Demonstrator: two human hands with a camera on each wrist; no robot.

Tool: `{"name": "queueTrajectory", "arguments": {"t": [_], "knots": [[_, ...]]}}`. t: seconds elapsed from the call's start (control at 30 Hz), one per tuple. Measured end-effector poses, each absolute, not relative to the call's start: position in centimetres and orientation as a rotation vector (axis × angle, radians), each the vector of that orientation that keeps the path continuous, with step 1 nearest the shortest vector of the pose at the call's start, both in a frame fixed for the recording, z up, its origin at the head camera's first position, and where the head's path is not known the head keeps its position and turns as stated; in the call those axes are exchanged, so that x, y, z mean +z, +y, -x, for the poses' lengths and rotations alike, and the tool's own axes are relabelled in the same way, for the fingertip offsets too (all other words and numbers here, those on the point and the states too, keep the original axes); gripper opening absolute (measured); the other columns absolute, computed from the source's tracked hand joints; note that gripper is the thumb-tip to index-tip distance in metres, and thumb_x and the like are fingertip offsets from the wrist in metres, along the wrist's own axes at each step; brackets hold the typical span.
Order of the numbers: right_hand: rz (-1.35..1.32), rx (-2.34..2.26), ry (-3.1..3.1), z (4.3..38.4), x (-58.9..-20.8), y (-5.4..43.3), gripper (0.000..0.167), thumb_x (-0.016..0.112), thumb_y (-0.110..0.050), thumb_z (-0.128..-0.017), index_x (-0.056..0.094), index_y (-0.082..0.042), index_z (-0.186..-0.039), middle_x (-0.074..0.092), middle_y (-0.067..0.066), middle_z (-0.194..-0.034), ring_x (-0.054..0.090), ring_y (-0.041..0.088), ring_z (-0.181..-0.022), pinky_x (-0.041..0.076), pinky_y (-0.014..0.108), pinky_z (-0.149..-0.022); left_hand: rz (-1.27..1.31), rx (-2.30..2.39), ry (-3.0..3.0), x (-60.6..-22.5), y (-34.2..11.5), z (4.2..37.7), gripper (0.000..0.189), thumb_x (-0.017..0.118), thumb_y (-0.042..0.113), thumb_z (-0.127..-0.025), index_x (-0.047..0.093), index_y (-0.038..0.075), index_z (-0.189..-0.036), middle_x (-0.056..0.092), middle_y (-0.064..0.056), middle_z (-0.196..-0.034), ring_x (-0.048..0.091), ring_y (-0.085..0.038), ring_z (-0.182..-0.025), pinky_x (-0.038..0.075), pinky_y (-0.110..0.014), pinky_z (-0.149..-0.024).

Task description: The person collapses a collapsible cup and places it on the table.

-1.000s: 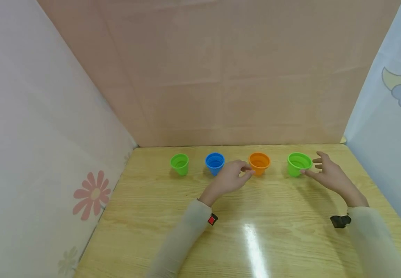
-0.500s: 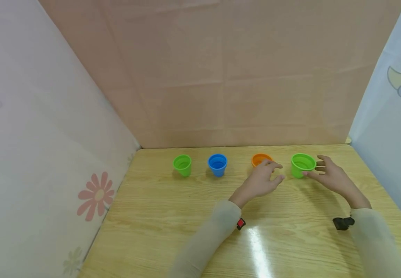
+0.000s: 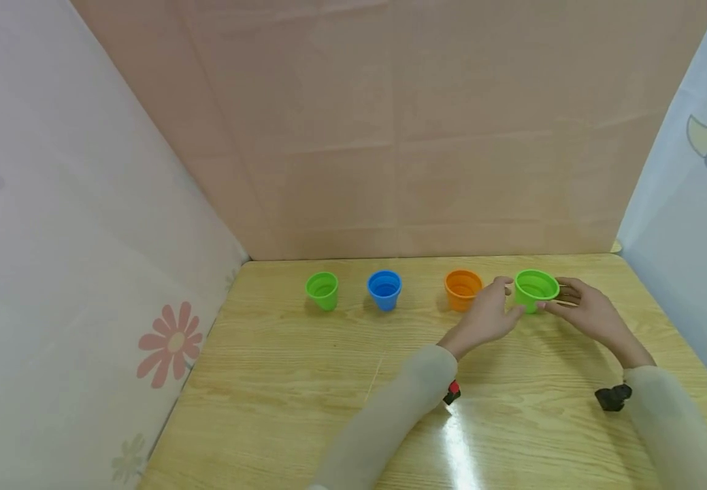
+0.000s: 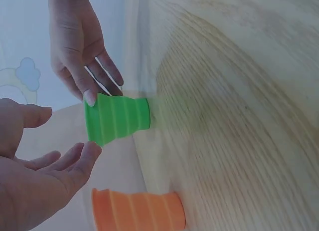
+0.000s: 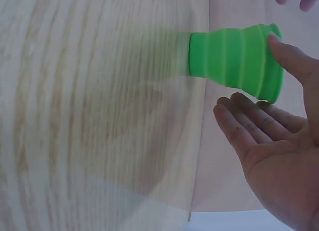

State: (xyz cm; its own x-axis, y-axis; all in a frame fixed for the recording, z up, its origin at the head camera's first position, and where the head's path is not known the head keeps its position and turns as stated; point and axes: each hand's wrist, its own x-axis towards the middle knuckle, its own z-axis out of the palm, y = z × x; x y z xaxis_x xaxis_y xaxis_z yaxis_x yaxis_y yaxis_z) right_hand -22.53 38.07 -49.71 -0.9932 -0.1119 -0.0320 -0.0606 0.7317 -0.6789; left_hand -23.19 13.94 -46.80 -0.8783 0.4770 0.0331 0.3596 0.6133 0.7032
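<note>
Getting a two-handed hold on the green cup [image 3: 535, 290] seems the step: it stands upright between the left hand [image 3: 485, 316] and right hand [image 3: 593, 316], both loosely spread, with the orange cup [image 3: 460, 291] just beside the left one; next likely calls for curling both inward evenly

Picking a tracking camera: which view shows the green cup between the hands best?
Right wrist: the green cup is largest there, side-on, base to rim, the right hand covering only a bit of rim. Left wrist: side-on but smaller, the left hand also at its rim. Head: smallest, though its inside shows.
</note>
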Motion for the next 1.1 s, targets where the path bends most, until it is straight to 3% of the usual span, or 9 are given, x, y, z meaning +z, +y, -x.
{"name": "queueTrajectory", "arguments": {"t": [0.07, 0.17, 0.33, 0.43, 0.57, 0.67, 0.9, 1.1], "knots": [[0.14, -1.136, 2.869, 22.6, -49.9, 38.2, 0.084, 0.07, -0.043, -0.101, 0.035, 0.008, -0.157, 0.047, 0.04, -0.152, 0.053, 0.059, -0.132, 0.065, 0.044, -0.087, -0.66, 1.102, 2.691, -46.9, 14.6, 23.4, 0.061, 0.064, 0.037, -0.106, 0.04, 0.019, -0.159, 0.064, 0.003, -0.146, 0.064, -0.007, -0.13, 0.057, -0.02, -0.101], [0.158, -1.147, 2.848, 22.7, -50.2, 38.3, 0.081, 0.07, -0.04, -0.102, 0.035, 0.007, -0.158, 0.048, 0.039, -0.152, 0.054, 0.056, -0.132, 0.065, 0.041, -0.086, -0.585, 1.071, 2.716, -47.4, 15.4, 23.7, 0.067, 0.066, 0.039, -0.104, 0.036, 0.019, -0.161, 0.067, 0.004, -0.139, 0.066, -0.006, -0.123, 0.059, -0.021, -0.099], [0.182, -1.143, 2.822, 22.7, -50.6, 38.3, 0.083, 0.074, -0.037, -0.1, 0.034, 0.005, -0.159, 0.051, 0.038, -0.15, 0.065, 0.043, -0.125, 0.065, 0.047, -0.089, -0.495, 1.04, 2.711, -48.5, 16.3, 24.6, 0.075, 0.068, 0.04, -0.103, 0.03, 0.018, -0.163, 0.07, 0.002, -0.114, 0.067, -0.004, -0.099, 0.06, -0.021, -0.092], [0.19, -1.156, 2.823, 22.9, -50.7, 38.5, 0.084, 0.075, -0.035, -0.099, 0.032, 0.005, -0.159, 0.052, 0.039, -0.149, 0.068, 0.034, -0.121, 0.065, 0.04, -0.087, -0.507, 1.002, 2.71, -49.2, 16.7, 25.3, 0.075, 0.067, 0.04, -0.103, 0.03, 0.017, -0.163, 0.07, 0.001, -0.122, 0.067, -0.004, -0.104, 0.059, -0.02, -0.094], [0.182, -1.192, 2.823, 23.1, -50.7, 38.8, 0.086, 0.076, -0.036, -0.098, 0.032, 0.005, -0.16, 0.053, 0.038, -0.149, 0.067, 0.0, -0.108, 0.061, 0.021, -0.08, -0.535, 0.923, 2.732, -50.0, 16.9, 26.1, 0.075, 0.067, 0.041, -0.103, 0.029, 0.017, -0.164, 0.061, 0.0, -0.148, 0.062, -0.006, -0.129, 0.056, -0.021, -0.105], [0.182, -1.217, 2.825, 23.0, -50.8, 39.1, 0.084, 0.076, -0.037, -0.098, 0.035, 0.004, -0.159, 0.053, 0.037, -0.149, 0.049, -0.024, -0.102, 0.053, 0.01, -0.077, -0.542, 0.931, 2.731, -50.4, 17.0, 26.4, 0.077, 0.066, 0.043, -0.103, 0.027, 0.019, -0.165, 0.056, 0.002, -0.155, 0.059, -0.007, -0.136, 0.054, -0.022, -0.11], [0.189, -1.243, 2.819, 23.0, -51.0, 39.3, 0.079, 0.073, -0.035, -0.101, 0.036, 0.003, -0.159, 0.048, 0.038, -0.152, 0.042, -0.03, -0.101, 0.051, 0.006, -0.076, -0.627, 1.011, 2.723, -50.4, 17.6, 26.7, 0.073, 0.066, 0.046, -0.102, 0.032, 0.02, -0.161, 0.067, 0.007, -0.137, 0.066, -0.002, -0.12, 0.059, -0.02, -0.096], [0.181, -1.239, 2.822, 22.9, -50.9, 39.0, 0.076, 0.071, -0.036, -0.102, 0.038, 0.003, -0.158, 0.05, 0.036, -0.152, 0.042, -0.03, -0.101, 0.052, 0.007, -0.077, -0.563, 1.056, 2.73, -50.4, 17.8, 26.5, 0.067, 0.069, 0.041, -0.102, 0.038, 0.024, -0.158, 0.067, 0.01, -0.141, 0.067, -0.002, -0.122, 0.059, -0.021, -0.098]]}}
